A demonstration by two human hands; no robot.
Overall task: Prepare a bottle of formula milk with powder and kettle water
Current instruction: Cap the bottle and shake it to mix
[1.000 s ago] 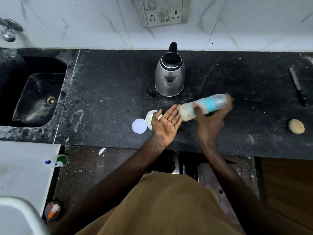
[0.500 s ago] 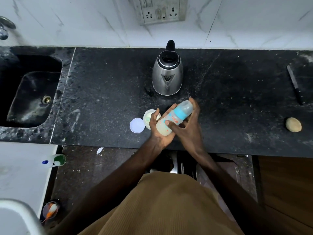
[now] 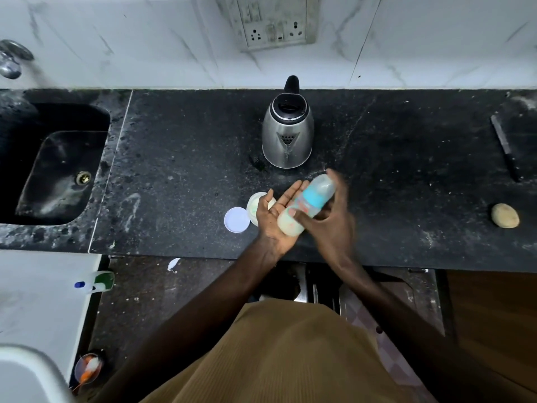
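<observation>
My right hand (image 3: 331,225) grips a baby bottle (image 3: 308,205) with a blue band and milky liquid, lying tilted with its capped teat end toward the kettle. The bottle's base rests against the flat palm of my left hand (image 3: 273,216), whose fingers are straight. A steel kettle (image 3: 287,132) with a black handle stands upright behind the hands, its lid shut. An open powder tub (image 3: 255,203) sits partly hidden under my left hand, and its white round lid (image 3: 236,220) lies beside it on the black counter (image 3: 180,175).
A dark sink (image 3: 58,167) is set into the counter at the left, with a tap (image 3: 11,62) above it. A knife (image 3: 504,149) and a potato (image 3: 505,215) lie at the far right. A wall socket (image 3: 270,24) is above the kettle.
The bottle swung from out at the right, away from my left hand, down into my left palm. It now lies there slightly higher and blurred with motion.
</observation>
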